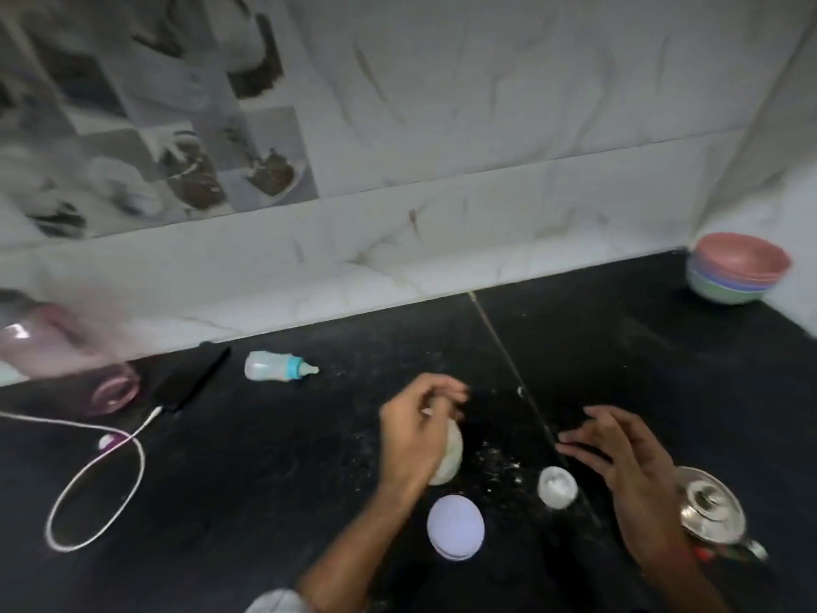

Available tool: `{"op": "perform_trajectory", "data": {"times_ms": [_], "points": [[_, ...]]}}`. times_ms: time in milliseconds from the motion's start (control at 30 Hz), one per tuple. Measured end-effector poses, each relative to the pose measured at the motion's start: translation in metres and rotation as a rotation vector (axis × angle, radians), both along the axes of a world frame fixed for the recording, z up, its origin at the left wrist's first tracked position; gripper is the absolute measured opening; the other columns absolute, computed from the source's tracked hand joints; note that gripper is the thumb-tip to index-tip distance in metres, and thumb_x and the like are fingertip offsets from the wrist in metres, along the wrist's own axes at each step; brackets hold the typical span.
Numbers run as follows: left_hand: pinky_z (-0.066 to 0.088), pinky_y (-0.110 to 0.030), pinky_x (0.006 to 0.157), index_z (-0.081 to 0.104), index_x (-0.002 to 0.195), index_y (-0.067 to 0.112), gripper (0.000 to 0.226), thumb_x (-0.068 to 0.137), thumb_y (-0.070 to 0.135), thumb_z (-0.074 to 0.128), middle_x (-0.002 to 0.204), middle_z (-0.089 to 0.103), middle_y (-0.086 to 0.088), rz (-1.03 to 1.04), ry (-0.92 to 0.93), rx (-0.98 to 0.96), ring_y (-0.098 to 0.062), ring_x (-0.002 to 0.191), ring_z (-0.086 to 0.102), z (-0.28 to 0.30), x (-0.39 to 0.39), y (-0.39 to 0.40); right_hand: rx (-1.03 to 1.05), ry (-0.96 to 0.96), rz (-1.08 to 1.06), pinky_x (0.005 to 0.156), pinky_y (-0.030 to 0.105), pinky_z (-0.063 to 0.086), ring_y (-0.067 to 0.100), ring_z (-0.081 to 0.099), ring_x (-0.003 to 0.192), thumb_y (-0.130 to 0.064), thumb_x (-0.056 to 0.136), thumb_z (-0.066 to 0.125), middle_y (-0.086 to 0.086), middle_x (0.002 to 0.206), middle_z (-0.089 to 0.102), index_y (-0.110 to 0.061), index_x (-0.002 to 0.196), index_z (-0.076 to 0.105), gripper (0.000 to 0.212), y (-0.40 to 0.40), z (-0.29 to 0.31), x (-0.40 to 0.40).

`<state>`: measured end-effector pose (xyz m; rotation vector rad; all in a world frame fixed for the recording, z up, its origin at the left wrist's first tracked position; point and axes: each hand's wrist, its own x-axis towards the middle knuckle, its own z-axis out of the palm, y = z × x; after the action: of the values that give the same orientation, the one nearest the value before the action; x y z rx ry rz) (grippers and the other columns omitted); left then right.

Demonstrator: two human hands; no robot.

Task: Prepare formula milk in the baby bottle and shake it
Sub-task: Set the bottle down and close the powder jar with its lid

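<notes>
left hand (420,429) fingers curled over top of pale bottle (448,455), grip blurred, can't tell | right hand (619,444) fingers loose, holding nothing | small white cup (557,486) between hands | round lid (455,526) just below left hand | steel pot (712,508) beside right wrist | blue-ringed baby bottle (278,365) lying far left-up

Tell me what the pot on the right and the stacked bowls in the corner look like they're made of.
The pot looks like polished steel: its lid is silvery and mirror-bright with sharp glints. The stacked bowls look like matte plastic: flat pastel pink, blue and green with no shine, though the blur leaves that open.
</notes>
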<state>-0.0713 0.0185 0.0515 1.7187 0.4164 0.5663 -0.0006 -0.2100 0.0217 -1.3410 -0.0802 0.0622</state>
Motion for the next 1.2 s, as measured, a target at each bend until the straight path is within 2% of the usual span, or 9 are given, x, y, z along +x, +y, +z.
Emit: {"op": "perform_trajectory", "data": {"times_ms": [67, 133, 200, 267, 400, 567, 767, 1000, 1200], "points": [[0.057, -0.037, 0.084, 0.073, 0.098, 0.023, 0.020, 0.091, 0.016, 0.056, 0.098, 0.075, 0.003, 0.344, -0.001, 0.294, -0.020, 0.091, 0.069, -0.015, -0.027, 0.080, -0.058, -0.008, 0.023, 0.088, 0.054, 0.060, 0.050, 0.071, 0.094, -0.026, 0.098, 0.056, 0.029, 0.087, 0.068, -0.007, 0.105, 0.069, 0.025, 0.010, -0.001, -0.005], [0.046, -0.054, 0.102, 0.064, 0.129, 0.024, 0.041, 0.095, 0.047, 0.055, 0.137, 0.061, -0.008, 0.546, 0.386, 0.513, -0.039, 0.120, 0.056, -0.044, -0.035, 0.179, -0.106, -0.031, 0.018, 0.088, 0.059, 0.057, 0.046, 0.073, 0.089, -0.024, 0.100, 0.053, 0.023, 0.083, 0.070, -0.009, 0.101, 0.070, 0.022, 0.016, 0.003, -0.006], [0.026, -0.066, 0.117, 0.039, 0.154, 0.035, 0.070, 0.093, 0.067, 0.056, 0.169, 0.024, -0.011, 0.552, 0.779, 0.432, -0.051, 0.144, 0.033, -0.068, -0.026, 0.270, -0.117, -0.052, -0.025, 0.086, 0.060, 0.056, 0.046, 0.072, 0.084, -0.022, 0.101, 0.052, 0.021, 0.078, 0.069, -0.008, 0.099, 0.070, 0.023, 0.022, 0.010, -0.007], [0.019, -0.065, 0.120, 0.027, 0.160, 0.041, 0.081, 0.091, 0.071, 0.057, 0.173, 0.012, -0.012, 0.476, 0.883, 0.370, -0.054, 0.148, 0.025, -0.084, -0.011, 0.330, -0.129, -0.062, -0.043, 0.083, 0.057, 0.058, 0.046, 0.071, 0.083, -0.023, 0.101, 0.051, 0.018, 0.076, 0.068, -0.004, 0.101, 0.068, 0.026, 0.027, 0.014, -0.008], [0.034, -0.059, 0.117, 0.035, 0.156, 0.025, 0.087, 0.088, 0.073, 0.061, 0.157, 0.041, -0.023, 0.463, 0.810, 0.283, -0.052, 0.141, 0.042, -0.089, 0.037, 0.374, -0.129, -0.070, -0.067, 0.081, 0.056, 0.059, 0.046, 0.070, 0.085, -0.027, 0.100, 0.049, 0.022, 0.079, 0.064, -0.004, 0.101, 0.067, 0.029, 0.036, 0.020, -0.010], [0.043, -0.060, 0.107, 0.040, 0.145, 0.019, 0.076, 0.087, 0.050, 0.077, 0.143, 0.041, -0.027, 0.519, 0.892, 0.309, -0.056, 0.129, 0.049, -0.109, 0.072, 0.368, -0.152, -0.053, -0.082, 0.081, 0.060, 0.057, 0.038, 0.074, 0.081, -0.024, 0.101, 0.049, 0.021, 0.081, 0.064, -0.007, 0.098, 0.070, 0.028, 0.041, 0.010, -0.009], [0.048, -0.060, 0.101, 0.040, 0.149, 0.026, 0.061, 0.095, 0.019, 0.066, 0.132, 0.045, -0.032, 0.455, 0.775, 0.365, -0.059, 0.117, 0.055, -0.130, 0.053, 0.353, -0.170, -0.029, -0.070, 0.078, 0.046, 0.064, 0.041, 0.074, 0.082, -0.026, 0.099, 0.051, 0.018, 0.079, 0.068, -0.013, 0.095, 0.075, 0.028, 0.046, 0.007, -0.010], [0.055, -0.051, 0.094, 0.057, 0.134, 0.018, 0.050, 0.088, 0.024, 0.075, 0.116, 0.068, -0.026, 0.295, 0.593, 0.485, -0.048, 0.108, 0.066, -0.086, 0.041, 0.291, -0.075, -0.068, -0.001, 0.074, 0.040, 0.066, 0.040, 0.073, 0.082, -0.037, 0.093, 0.056, 0.021, 0.081, 0.068, -0.011, 0.096, 0.074, 0.032, 0.054, 0.024, -0.003], [0.053, -0.032, 0.095, 0.068, 0.127, 0.025, 0.040, 0.087, 0.027, 0.075, 0.113, 0.074, -0.012, 0.148, 0.510, 0.434, -0.028, 0.106, 0.069, -0.022, 0.037, 0.214, -0.068, -0.111, 0.145, 0.080, 0.053, 0.062, 0.049, 0.069, 0.089, -0.025, 0.097, 0.054, 0.029, 0.084, 0.067, 0.001, 0.104, 0.069, 0.030, 0.066, 0.029, -0.003]]}}
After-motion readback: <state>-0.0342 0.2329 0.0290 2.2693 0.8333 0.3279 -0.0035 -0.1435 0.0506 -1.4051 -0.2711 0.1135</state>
